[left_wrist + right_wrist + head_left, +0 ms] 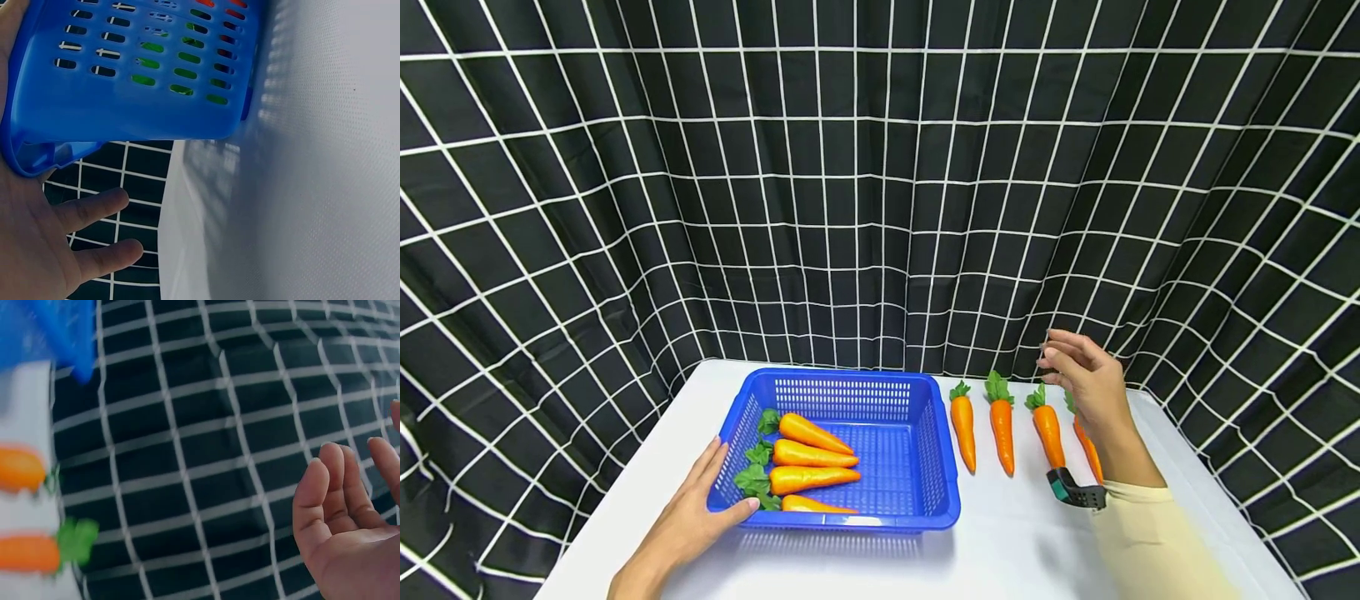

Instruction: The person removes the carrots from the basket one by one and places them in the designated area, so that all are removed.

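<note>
A blue plastic basket (936,467) holds several carrots (808,478) lying side by side, their leafy tops toward its left wall. My left hand (688,508) rests at the basket's front left corner, the thumb on the front rim and the fingers along the left side. Two of its fingers (103,257) stretch out straight and apart in the left wrist view. Raised over the right end of the table, my right hand (1084,375) has loosely bent fingers and nothing in it. Below and left of it lies a carrot (1048,433); the wrist partly hides another carrot (1086,450).
Two more carrots, a nearer-basket carrot (963,429) and a leafier carrot (1002,429), lie right of the basket with tops toward the back. The white table (1000,542) ends at a black curtain (865,208) with white grid lines, which also runs along both sides.
</note>
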Motion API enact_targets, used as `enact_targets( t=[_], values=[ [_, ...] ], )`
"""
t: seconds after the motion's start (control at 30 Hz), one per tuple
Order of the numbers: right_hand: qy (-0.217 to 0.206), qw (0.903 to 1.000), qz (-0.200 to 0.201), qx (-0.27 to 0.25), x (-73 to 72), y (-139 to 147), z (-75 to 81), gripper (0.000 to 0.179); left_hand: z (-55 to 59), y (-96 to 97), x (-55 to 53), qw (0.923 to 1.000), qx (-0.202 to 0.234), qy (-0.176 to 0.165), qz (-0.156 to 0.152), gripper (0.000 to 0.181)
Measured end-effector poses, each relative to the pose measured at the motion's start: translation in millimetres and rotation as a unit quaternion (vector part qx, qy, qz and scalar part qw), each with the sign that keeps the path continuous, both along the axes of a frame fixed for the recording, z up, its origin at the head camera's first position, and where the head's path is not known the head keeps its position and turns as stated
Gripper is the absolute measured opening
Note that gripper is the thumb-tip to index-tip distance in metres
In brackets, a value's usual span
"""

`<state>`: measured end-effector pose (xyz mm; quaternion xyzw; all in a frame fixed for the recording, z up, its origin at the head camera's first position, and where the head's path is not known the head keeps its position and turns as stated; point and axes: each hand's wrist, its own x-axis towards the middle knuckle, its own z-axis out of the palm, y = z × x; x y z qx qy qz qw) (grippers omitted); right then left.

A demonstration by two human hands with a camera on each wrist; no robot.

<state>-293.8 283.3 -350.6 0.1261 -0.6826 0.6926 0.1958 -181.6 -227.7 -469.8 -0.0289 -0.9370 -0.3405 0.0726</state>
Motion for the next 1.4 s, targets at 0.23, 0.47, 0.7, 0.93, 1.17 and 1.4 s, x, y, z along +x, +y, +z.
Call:
enact_targets(
  t=[0.23,0.47,0.7,0.93,1.17,1.4],
  values=[
    [0.048,0.997,0.06,0.009,-6.1,-45.2,14.7,0.031,0.9,-0.2,-1.1,1.0,-0.001,0.003,-0.001,0.098],
    [0.055,0.9909,0.123,0.002,-16.0,-91.9,18.5,0.034,0.2,-0.1,-0.6,1.0,-0.003,-0.001,-0.003,0.099],
    [0.066,0.9767,0.202,0.029,-28.9,-135.5,13.7,0.034,0.4,-0.2,-1.2,0.9999,-0.003,-0.011,-0.001,0.099],
    [0.062,0.9652,0.252,0.03,-38.3,-166.5,2.7,0.037,-0.2,-0.5,-1.6,1.0,-0.007,-0.003,-0.002,0.099],
    [0.027,0.957,0.285,0.047,-46.5,-194.2,-9.7,0.036,2.3,-0.6,-1.6,0.9999,-0.009,-0.01,0.004,0.099],
    [-0.006,0.9459,0.312,0.088,-57.5,-216.8,-28.8,0.037,0.9,1.1,-0.8,1.0,0.001,-0.001,0.002,0.099]
  ],
)
